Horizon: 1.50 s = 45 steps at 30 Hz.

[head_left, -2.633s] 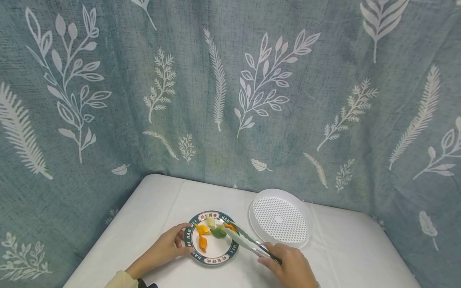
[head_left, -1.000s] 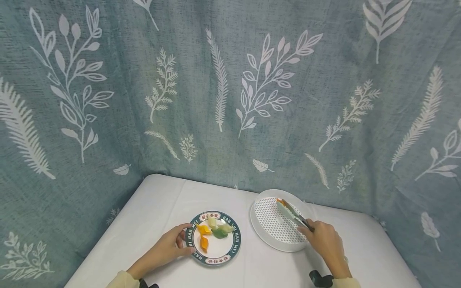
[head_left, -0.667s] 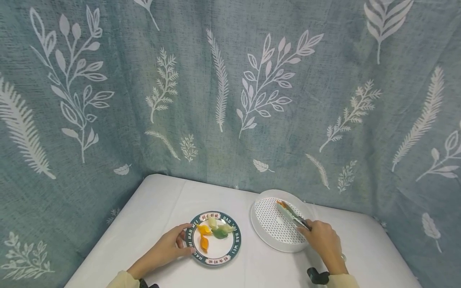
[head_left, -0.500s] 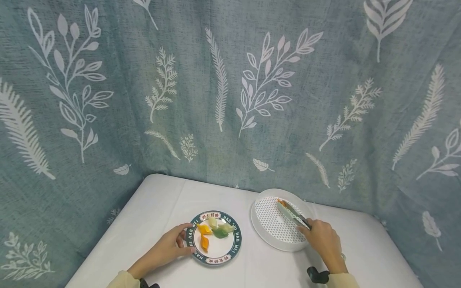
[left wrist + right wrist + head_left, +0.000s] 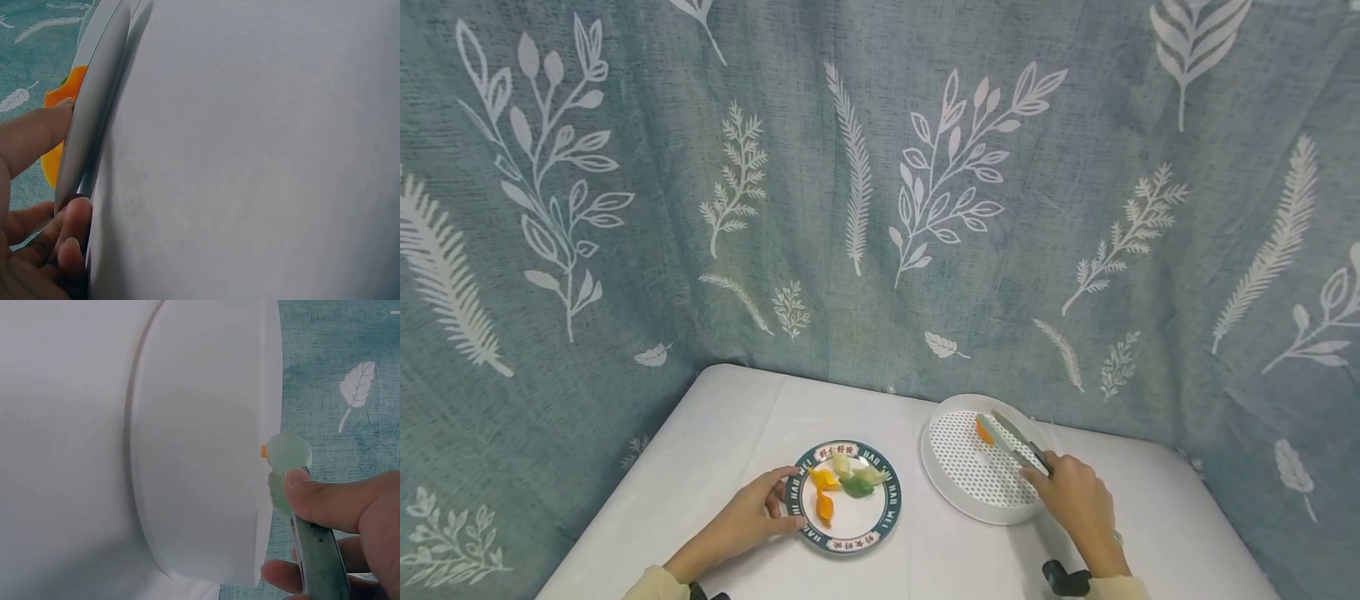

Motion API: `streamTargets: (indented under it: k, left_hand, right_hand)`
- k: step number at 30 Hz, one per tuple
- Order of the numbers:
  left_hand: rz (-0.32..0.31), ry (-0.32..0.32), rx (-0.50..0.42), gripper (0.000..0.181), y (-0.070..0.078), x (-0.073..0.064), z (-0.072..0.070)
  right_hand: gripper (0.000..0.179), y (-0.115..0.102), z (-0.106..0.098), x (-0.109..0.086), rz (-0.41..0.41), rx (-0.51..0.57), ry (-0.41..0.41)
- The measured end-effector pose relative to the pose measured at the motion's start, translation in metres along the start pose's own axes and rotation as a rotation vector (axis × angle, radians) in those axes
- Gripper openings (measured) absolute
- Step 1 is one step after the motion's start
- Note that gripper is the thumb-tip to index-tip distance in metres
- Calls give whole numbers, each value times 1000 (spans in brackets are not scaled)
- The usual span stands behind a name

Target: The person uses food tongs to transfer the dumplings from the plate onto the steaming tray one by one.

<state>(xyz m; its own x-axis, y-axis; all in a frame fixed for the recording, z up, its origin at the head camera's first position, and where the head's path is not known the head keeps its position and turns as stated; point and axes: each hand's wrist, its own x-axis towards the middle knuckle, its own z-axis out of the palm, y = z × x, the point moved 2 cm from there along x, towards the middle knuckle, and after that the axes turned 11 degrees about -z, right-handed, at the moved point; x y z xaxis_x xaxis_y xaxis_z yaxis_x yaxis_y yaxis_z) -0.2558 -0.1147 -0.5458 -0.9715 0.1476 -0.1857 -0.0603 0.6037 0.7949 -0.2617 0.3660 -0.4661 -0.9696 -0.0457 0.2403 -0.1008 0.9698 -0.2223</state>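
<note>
In the head view my left hand (image 5: 758, 515) holds the left rim of a green-bordered plate (image 5: 847, 544), thumb above and fingers at the edge. On the plate lie several small dumpling-shaped pieces: yellow (image 5: 824, 478), orange (image 5: 824, 507), green (image 5: 857, 486) and pale ones (image 5: 842, 464). My right hand (image 5: 1075, 498) grips metal tongs (image 5: 1028, 444) with pale green tips, over a round white perforated tray (image 5: 973, 475). The tong arms stand apart. An orange piece (image 5: 983, 431) lies on the tray's mesh by the left tip, partly covered by it. The tray wall (image 5: 200, 444) hides most of it in the right wrist view.
A white cloth (image 5: 741, 425) covers the table beneath plate and tray. Behind it hangs a blue-green leaf-patterned curtain (image 5: 850, 333), close to the tray's far rim. The raised tray wall stands between its mesh and the plate.
My right hand has carried the orange piece in the tongs from the plate to the tray on the right. The tongs have just spread, releasing it. My left hand stays at the plate.
</note>
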Motion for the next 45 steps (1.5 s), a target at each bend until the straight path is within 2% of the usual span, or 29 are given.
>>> streamTargets:
  k: [5,10,17,33,40,45]
  left_hand:
    - [1,9,8,88,1,-1,0]
    - [-10,17,6,87,2,-2,0]
    - [-17,19,1,87,1,-2,0]
    - [-5,23,4,87,1,-1,0]
    - [-18,19,-1,88,0,-1,0]
    - [-19,18,-4,87,0,-2,0]
  right_hand:
    - [54,-4,-6,-6,-14,22,0]
    - [58,-15,-12,-15,-97,29,39]
    - [60,-41,-16,-25,-192,29,101]
    - [51,-99,3,-44,-310,64,85]
    - [51,-114,16,-49,-364,38,59]
    - [46,-119,22,-52,-435,55,84]
